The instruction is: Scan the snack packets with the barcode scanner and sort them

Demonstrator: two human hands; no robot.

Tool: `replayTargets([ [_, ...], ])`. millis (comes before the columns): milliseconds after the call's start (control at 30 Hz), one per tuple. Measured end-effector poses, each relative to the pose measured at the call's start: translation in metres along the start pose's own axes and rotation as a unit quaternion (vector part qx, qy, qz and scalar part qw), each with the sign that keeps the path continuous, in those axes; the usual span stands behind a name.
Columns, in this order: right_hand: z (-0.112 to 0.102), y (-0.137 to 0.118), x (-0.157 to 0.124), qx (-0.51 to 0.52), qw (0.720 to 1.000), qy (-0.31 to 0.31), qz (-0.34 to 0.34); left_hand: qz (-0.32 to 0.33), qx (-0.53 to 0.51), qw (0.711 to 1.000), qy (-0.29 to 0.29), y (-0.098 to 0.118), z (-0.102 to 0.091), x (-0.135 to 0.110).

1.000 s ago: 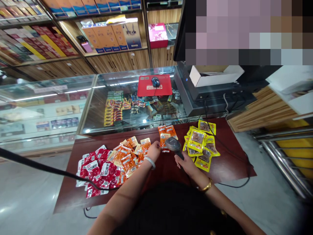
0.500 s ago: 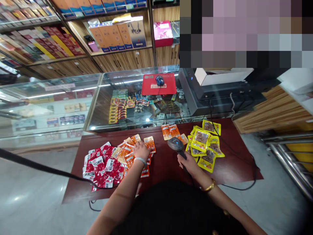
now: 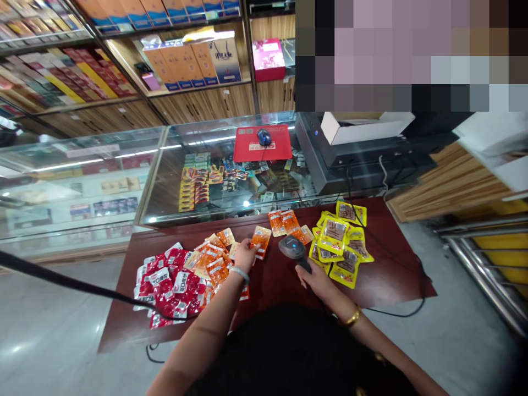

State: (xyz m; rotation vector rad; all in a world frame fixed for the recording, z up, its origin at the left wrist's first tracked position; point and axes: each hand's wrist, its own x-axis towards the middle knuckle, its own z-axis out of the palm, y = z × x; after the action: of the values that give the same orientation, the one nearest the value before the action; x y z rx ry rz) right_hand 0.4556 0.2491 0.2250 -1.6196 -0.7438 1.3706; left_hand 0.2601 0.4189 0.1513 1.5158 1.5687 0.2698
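Observation:
My left hand (image 3: 246,256) has its fingers closed on the lower left edge of an orange snack packet (image 3: 261,242). Beneath and left of that wrist spreads a pile of orange packets (image 3: 216,269), which overlaps a heap of red-and-white packets (image 3: 165,286). My right hand (image 3: 317,280) grips a dark handheld barcode scanner (image 3: 292,247) by its handle, its head tilted toward the left hand. Beyond the scanner head lie a few more orange packets (image 3: 289,221). Yellow packets (image 3: 333,234) are stacked just right of the scanner.
The brown tabletop (image 3: 272,286) adjoins a glass display counter (image 3: 165,212). On the glass are a red mat (image 3: 243,151) with a mouse (image 3: 264,137) and dark till equipment (image 3: 363,154) bearing an open white box (image 3: 367,129). A black cable (image 3: 82,283) crosses the left foreground.
My left hand has moved right off the orange pile and drawn one orange packet toward the scanner. The right hand still holds the scanner in nearly the same place. The view has shifted slightly.

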Motion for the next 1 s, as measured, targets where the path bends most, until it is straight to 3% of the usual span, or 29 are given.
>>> replayTargets([
  [67, -0.002, 0.002, -0.001, 0.006, 1.0, -0.001, -0.001, 0.001, -0.127, 0.992, -0.026, 0.0, 0.014, 0.0],
  [167, -0.004, 0.005, -0.001, 0.008, 1.0, 0.005, -0.01, 0.009, -0.21, 0.976, -0.056, 0.005, 0.035, -0.005],
  [233, -0.004, 0.008, 0.001, 0.018, 1.0, 0.001, -0.017, 0.016, -0.214, 0.974, -0.072, 0.011, 0.043, -0.009],
  [433, -0.004, 0.013, 0.004, 0.046, 0.999, -0.002, -0.025, 0.055, -0.069, 0.994, -0.065, 0.03, 0.051, -0.017],
  [500, -0.005, 0.012, 0.004, 0.051, 0.998, 0.002, -0.025, 0.042, -0.135, 0.986, -0.091, 0.039, 0.058, -0.019],
  [600, -0.006, 0.011, 0.003, 0.049, 0.999, 0.016, -0.018, 0.042, -0.265, 0.951, -0.153, 0.056, 0.069, -0.019],
  [667, -0.007, 0.012, 0.003, 0.048, 0.998, 0.025, -0.012, 0.063, -0.284, 0.941, -0.171, 0.062, 0.07, -0.017],
  [733, -0.006, 0.013, 0.004, 0.054, 0.998, 0.023, -0.008, 0.082, -0.22, 0.96, -0.15, 0.059, 0.06, -0.014],
  [833, -0.004, 0.018, 0.005, 0.055, 0.998, 0.01, -0.006, 0.076, 0.019, 0.995, -0.062, 0.037, 0.027, -0.015],
  [933, -0.001, 0.021, 0.007, 0.042, 0.999, 0.001, -0.005, 0.024, 0.287, 0.957, 0.04, 0.005, -0.012, -0.026],
  [1000, 0.002, 0.022, 0.007, 0.035, 0.999, -0.008, -0.002, -0.002, 0.383, 0.922, 0.052, -0.013, -0.029, -0.035],
])
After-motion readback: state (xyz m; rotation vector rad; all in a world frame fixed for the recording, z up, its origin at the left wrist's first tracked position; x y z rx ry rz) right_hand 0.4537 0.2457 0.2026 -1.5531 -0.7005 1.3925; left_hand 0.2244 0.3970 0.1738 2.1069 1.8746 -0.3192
